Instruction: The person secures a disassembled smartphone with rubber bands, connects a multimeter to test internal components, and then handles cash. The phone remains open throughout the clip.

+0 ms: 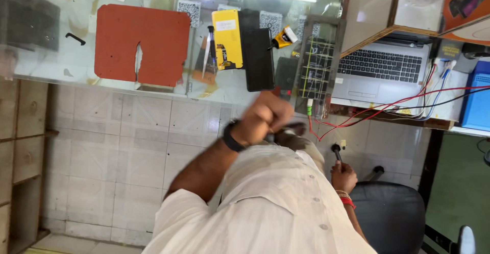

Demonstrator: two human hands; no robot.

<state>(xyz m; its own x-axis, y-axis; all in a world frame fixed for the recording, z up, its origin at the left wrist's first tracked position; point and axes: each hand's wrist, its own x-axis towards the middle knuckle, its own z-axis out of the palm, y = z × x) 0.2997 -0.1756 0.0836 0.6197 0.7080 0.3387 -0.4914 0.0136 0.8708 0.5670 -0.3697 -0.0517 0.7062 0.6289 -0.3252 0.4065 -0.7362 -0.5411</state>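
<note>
My left hand (265, 116), with a black watch on the wrist, is raised in a blurred fist in front of my white shirt (275, 208). Its fingers are closed over a small dark object (293, 130) that is too blurred to name. My right hand (343, 176), with a red band at the wrist, is lower at my side and grips a black-handled tool (337, 153) pointing up. On the glass counter (61, 70) beyond lie a yellow phone-sized slab (227, 39) and a black phone (258, 60).
A red mat (142, 44) lies on the counter's left. A clear rack with rubber bands (316, 65) stands beside an open laptop (383, 65). Red and black wires (398, 105) trail off the desk edge. A black chair (388, 218) stands at the lower right, and wooden shelves (20, 147) are on the left.
</note>
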